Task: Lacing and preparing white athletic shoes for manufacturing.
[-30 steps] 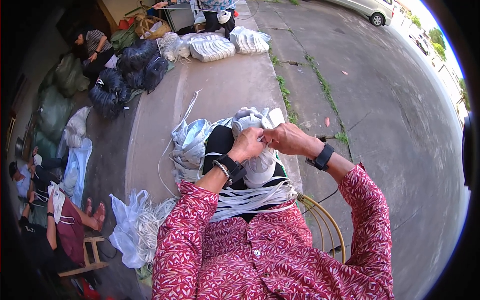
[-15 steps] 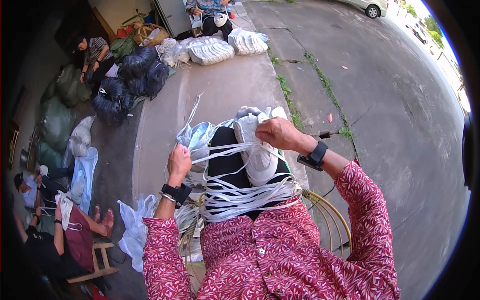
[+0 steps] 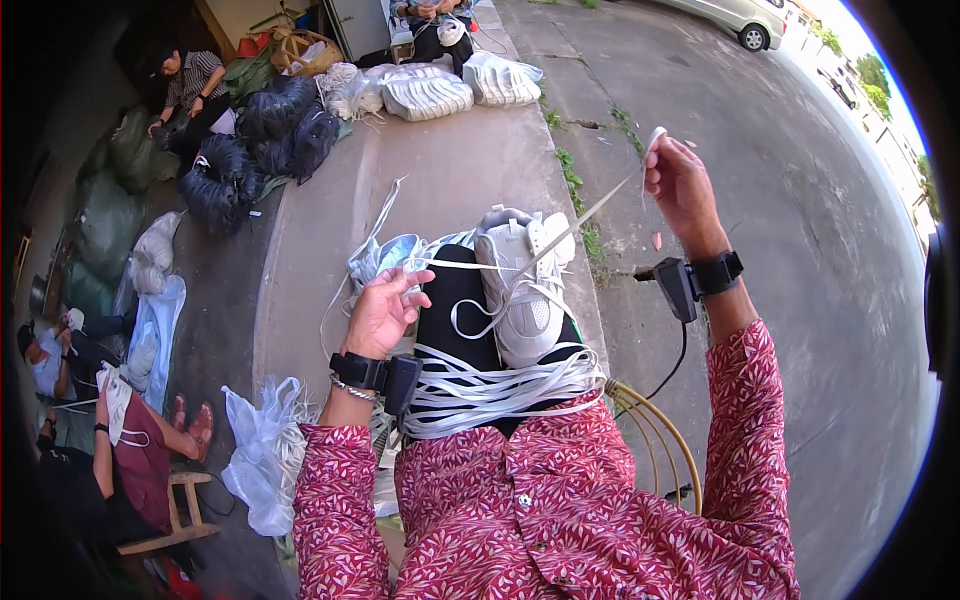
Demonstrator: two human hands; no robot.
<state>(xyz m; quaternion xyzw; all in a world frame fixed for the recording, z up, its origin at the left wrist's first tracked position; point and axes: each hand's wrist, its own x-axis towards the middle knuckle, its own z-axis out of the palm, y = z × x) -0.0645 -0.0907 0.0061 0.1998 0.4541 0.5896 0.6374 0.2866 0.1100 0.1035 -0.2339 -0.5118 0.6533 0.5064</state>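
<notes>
Head view, right hand: your right hand (image 3: 682, 183) is raised in the upper right of the frame, fingers pinched narrow on the end of a white lace (image 3: 585, 218), drawing it taut, likely to seat it through the eyelets.
Head view, lace: it runs in a straight slant from that pinch down to the white sneaker (image 3: 522, 285) at frame centre.
Head view, sneaker: it rests sole-down on your dark-trousered lap (image 3: 452, 310), toe pointing away, so the lacing faces you.
Head view, left hand: your left hand (image 3: 383, 313) hovers just left of the sneaker, fingers spread wide and loosely curled, gripping nothing that shows; it seems free to steady the shoe.
Head view, spare laces: a loose bundle of white laces (image 3: 500, 385) lies across your lap below the sneaker, within reach.
Head view, surroundings: a clear plastic bag (image 3: 262, 455) sits at lower left; black bags (image 3: 255, 145) and bundles of white shoes (image 3: 425, 92) lie at the top, where other people sit.
</notes>
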